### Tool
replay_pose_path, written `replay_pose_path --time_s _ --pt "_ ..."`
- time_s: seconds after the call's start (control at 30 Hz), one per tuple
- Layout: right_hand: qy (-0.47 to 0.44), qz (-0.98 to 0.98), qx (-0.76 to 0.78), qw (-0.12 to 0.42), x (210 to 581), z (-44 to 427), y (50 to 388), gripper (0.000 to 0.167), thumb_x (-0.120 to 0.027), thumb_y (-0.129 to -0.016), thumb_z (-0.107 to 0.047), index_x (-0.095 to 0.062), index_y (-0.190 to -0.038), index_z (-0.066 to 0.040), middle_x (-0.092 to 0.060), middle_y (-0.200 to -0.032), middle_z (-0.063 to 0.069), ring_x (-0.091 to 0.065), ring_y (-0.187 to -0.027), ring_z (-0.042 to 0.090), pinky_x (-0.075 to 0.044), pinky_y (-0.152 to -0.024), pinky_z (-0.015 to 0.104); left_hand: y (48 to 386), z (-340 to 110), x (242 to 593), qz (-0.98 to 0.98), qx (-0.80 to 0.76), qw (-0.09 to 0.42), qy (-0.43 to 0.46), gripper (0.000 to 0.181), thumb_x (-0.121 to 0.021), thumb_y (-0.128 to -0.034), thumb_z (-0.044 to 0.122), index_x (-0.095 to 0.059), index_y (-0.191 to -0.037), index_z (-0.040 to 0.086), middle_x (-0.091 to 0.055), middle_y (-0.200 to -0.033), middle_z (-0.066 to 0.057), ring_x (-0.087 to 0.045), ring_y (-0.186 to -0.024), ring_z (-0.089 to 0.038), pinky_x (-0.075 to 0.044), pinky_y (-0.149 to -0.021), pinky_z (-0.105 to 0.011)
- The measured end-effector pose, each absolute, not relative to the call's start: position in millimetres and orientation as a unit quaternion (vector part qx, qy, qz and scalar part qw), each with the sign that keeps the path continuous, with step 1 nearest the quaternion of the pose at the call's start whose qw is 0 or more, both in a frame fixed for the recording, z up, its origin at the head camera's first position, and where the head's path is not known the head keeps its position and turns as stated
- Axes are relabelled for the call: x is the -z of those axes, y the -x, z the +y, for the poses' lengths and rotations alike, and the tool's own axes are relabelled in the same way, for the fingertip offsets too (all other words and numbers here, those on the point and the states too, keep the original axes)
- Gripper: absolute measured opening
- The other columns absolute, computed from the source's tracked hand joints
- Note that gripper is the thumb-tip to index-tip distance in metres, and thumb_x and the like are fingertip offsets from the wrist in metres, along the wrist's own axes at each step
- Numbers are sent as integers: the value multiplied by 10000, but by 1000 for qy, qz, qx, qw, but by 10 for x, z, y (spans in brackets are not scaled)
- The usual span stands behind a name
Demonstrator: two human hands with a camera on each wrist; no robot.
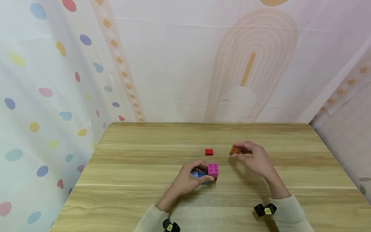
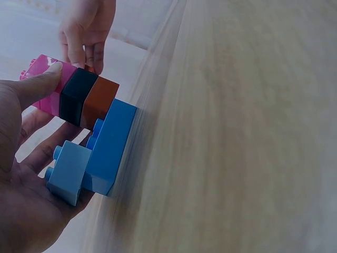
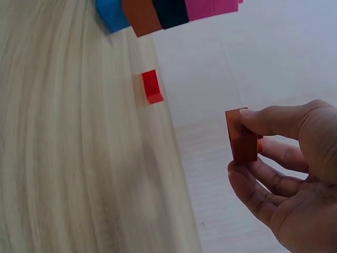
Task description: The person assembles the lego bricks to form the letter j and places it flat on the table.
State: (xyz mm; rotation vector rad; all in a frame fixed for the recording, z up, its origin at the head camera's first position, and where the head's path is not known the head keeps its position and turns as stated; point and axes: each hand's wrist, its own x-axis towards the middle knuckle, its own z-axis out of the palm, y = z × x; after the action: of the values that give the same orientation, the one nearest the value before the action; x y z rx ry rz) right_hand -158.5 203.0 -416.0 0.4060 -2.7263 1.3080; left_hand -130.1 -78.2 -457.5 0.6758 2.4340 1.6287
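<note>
My left hand point(image 1: 189, 178) grips a stack of toy building bricks near the middle of the table. In the left wrist view the stack has a long blue brick point(image 2: 111, 150) at its base and a light blue brick point(image 2: 69, 169) on one end. On its other end an orange-brown brick point(image 2: 100, 103), a black brick point(image 2: 77, 95) and pink bricks point(image 2: 48, 100) are piled, and the thumb presses on the pink. To the right, my right hand point(image 1: 255, 159) pinches a loose orange-brown brick point(image 3: 243, 138) between thumb and fingers, above the tabletop.
A small red brick point(image 1: 209, 152) lies on the wooden table point(image 1: 139, 174), beyond the stack and left of my right hand. Behind the table's far edge hangs a patterned cloth point(image 1: 174, 64). Black cameras point(image 1: 265, 210) are strapped on both wrists.
</note>
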Motion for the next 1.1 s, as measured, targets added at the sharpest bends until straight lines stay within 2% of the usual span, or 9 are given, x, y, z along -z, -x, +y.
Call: replay_pose_path --time_s 0.6,0.87,1.1 --pt "-168 -886 -431 29 4041 1833 1466 371 -786 -899 -97 -708 -1261 -65 -718 -1147 93 -687 -1050 287 -562 -957 519 1290 -795 4587 802 -549 70 -226 281 -857 -841 333 -712 -1082 336 -746 -1062 143 -697 -998 -95 -536 -917 -284" --pt "-194 -885 -423 29 3996 1780 1403 354 -791 -907 -150 -722 -1254 -160 -723 -1175 33 -689 -1053 236 -560 -956 505 1297 -786 4591 803 -545 67 -230 279 -851 -847 331 -713 -1089 331 -746 -1070 136 -692 -996 -95 -531 -917 -293" --pt "-218 -878 -425 32 3964 1722 1359 348 -796 -903 -146 -724 -1242 -181 -731 -1151 -6 -694 -1038 204 -565 -943 503 1290 -795 4577 803 -547 73 -225 278 -855 -845 322 -713 -1084 332 -746 -1073 141 -694 -1001 -98 -530 -922 -294"
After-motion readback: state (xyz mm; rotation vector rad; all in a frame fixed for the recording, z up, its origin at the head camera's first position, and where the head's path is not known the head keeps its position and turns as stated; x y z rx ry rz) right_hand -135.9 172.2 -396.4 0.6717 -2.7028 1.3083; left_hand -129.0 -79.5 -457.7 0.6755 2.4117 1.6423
